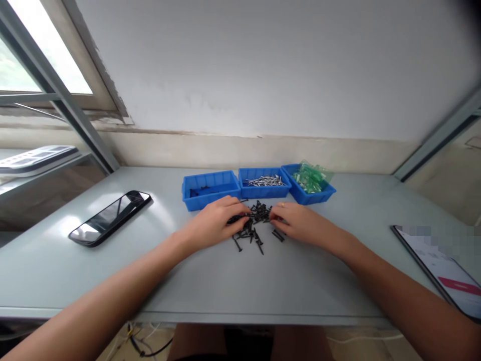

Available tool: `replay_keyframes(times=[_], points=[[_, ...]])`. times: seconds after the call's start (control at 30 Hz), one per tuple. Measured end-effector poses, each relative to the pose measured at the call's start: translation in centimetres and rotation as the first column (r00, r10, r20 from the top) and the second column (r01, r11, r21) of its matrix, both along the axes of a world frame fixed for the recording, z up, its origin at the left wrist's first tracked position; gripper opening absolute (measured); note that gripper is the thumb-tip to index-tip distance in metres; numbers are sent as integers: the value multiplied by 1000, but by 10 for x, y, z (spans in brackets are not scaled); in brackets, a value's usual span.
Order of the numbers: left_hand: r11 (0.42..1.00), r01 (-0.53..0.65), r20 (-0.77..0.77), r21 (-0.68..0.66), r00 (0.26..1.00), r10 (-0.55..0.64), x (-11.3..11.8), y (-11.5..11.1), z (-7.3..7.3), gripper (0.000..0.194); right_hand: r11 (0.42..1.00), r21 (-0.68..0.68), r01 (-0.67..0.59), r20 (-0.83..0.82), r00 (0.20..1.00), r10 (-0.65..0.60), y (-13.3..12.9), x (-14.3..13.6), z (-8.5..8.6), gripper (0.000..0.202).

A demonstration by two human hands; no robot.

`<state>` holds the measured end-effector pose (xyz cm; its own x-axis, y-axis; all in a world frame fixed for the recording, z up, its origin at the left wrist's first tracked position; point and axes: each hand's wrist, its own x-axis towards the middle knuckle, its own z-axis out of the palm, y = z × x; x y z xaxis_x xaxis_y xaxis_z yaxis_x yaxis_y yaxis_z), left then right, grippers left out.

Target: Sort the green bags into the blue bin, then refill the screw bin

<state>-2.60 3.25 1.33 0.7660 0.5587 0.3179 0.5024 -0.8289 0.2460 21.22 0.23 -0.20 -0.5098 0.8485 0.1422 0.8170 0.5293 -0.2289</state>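
A loose pile of black screws (259, 213) lies on the grey table in front of me, with several strays toward the near side. My left hand (216, 220) is at the pile's left side, its fingers curled and dark screws showing between thumb and fingers. At the right side of the pile is my right hand (295, 218), a ring on one finger. Its fingertips are bent in toward the thumb and touch the pile's edge; what they hold is hidden. Behind my left hand, a blue bin (192, 203) has a few black screws in it.
A middle blue bin (263, 191) contains silver nails or pins; a right blue bin (313, 197) holds green plastic packets (310, 176). A dark phone-like device (110, 218) lies left, a lit tablet (439, 265) right. Metal frame posts (432, 143) flank the table.
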Motion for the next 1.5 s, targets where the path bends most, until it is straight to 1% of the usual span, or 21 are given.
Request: replay_keyframes(times=[0.13,0.23,0.3,0.37,0.43,0.5,0.6,0.73,0.8,0.9,0.97,1.03,1.1,1.2,1.27,1.33,1.4,1.43,1.5], points=[[999,-9,12,-34,1000,9,4,-6,-1,24,997,67,-26,-75,997,31,-8,-9,3,12],[997,53,-1,-48,999,-53,6,-7,-3,22,989,124,-84,-111,989,98,-13,-17,3,10],[993,108,-2,-48,994,-108,7,-8,-5,21,975,187,-125,-132,980,151,-15,-20,1,10],[989,138,13,-46,990,-138,7,-8,-5,22,955,253,-155,-163,966,200,-16,-21,0,11],[990,135,39,-43,990,-133,6,-9,-4,21,937,305,-172,-204,949,241,-16,-20,0,12],[992,115,63,-45,992,-112,6,-10,-2,19,928,328,-179,-239,934,265,-15,-19,1,12],[993,106,78,-49,992,-102,5,-9,-1,16,931,330,-157,-299,918,261,-15,-18,3,12],[990,130,117,-49,985,-124,4,-7,-3,16,933,335,-131,-359,898,255,-16,-18,6,12],[994,108,161,-35,982,-101,4,-7,-3,15,939,318,-130,-351,904,244,-16,-18,7,13],[998,65,226,-7,972,-62,5,-8,-4,13,967,230,-109,-309,934,179,-14,-18,5,14],[997,77,221,-2,972,-75,6,-9,-4,14,977,177,-116,-267,950,161,-13,-18,2,15],[995,100,192,12,976,-100,6,-9,-5,15,979,152,-138,-221,960,169,-13,-19,1,16],[994,102,180,25,978,-105,6,-9,-6,15,977,167,-132,-209,964,166,-14,-18,2,16],[997,81,202,17,976,-83,6,-8,-5,15,959,273,-80,-277,948,159,-17,-18,6,14],[996,91,195,-8,977,-88,6,-8,-4,15,932,353,-84,-316,927,203,-19,-19,9,13],[992,123,158,-37,981,-116,6,-9,-3,15,910,393,-134,-324,906,273,-21,-20,9,12],[987,148,119,-60,983,-140,6,-10,-3,15,911,377,-170,-325,896,302,-22,-22,8,13],[987,148,108,-66,984,-140,6,-10,-3,16,920,353,-170,-324,901,290,-21,-22,7,13],[990,118,107,-72,988,-110,6,-9,-4,16,949,285,-134,-307,925,223,-19,-21,6,13]])
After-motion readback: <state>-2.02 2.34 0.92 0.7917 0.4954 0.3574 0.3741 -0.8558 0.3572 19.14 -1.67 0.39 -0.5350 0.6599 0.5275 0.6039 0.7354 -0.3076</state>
